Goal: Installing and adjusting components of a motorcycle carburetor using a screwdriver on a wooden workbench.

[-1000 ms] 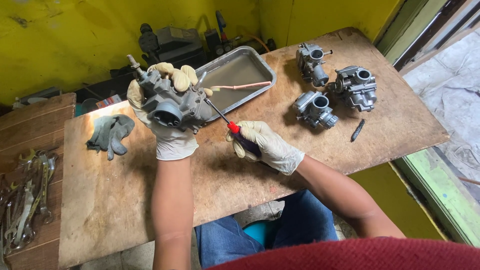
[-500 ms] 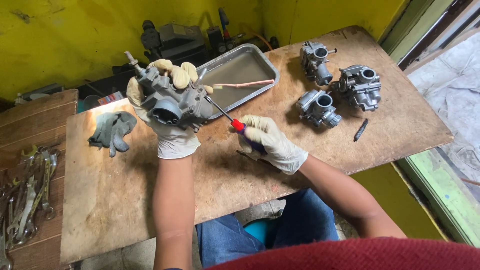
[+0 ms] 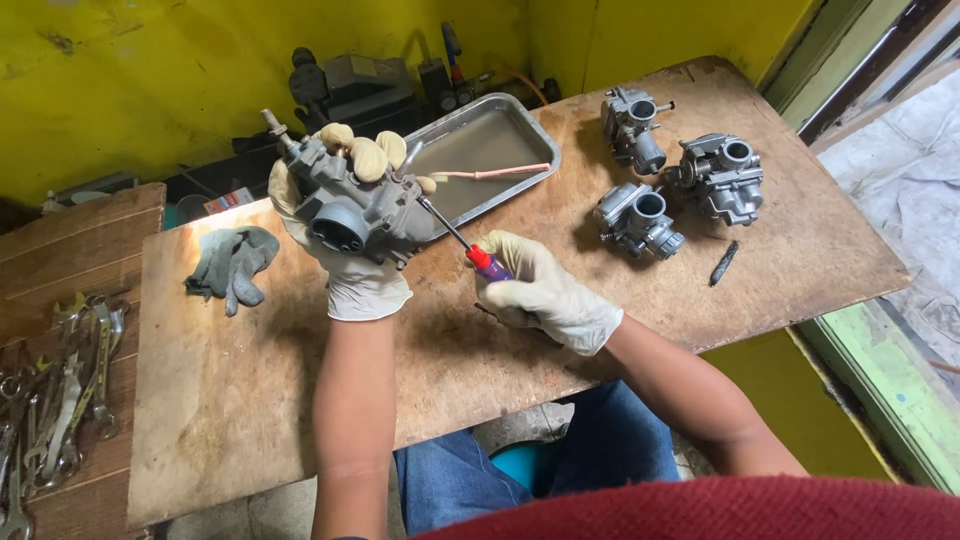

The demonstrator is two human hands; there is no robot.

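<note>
My left hand [image 3: 352, 270], in a pale glove, grips a grey metal carburetor [image 3: 355, 200] held up above the wooden table [image 3: 300, 400]. My right hand [image 3: 545, 290], also gloved, holds a screwdriver [image 3: 468, 247] with a red and blue handle. Its thin shaft points up-left and its tip meets the right side of the carburetor.
A metal tray [image 3: 520, 125] with murky liquid and a pinkish brush [image 3: 495, 173] lies behind. Three more carburetors [image 3: 640, 218] sit at the right, with a small dark part [image 3: 722, 262] near them. A grey rag [image 3: 232, 262] lies left. Several wrenches [image 3: 60, 390] rest on the side bench.
Both hands with the carburetor and screwdriver stay in nearly the same pose; the view has shifted slightly, and the screwdriver remains set against the carburetor.
</note>
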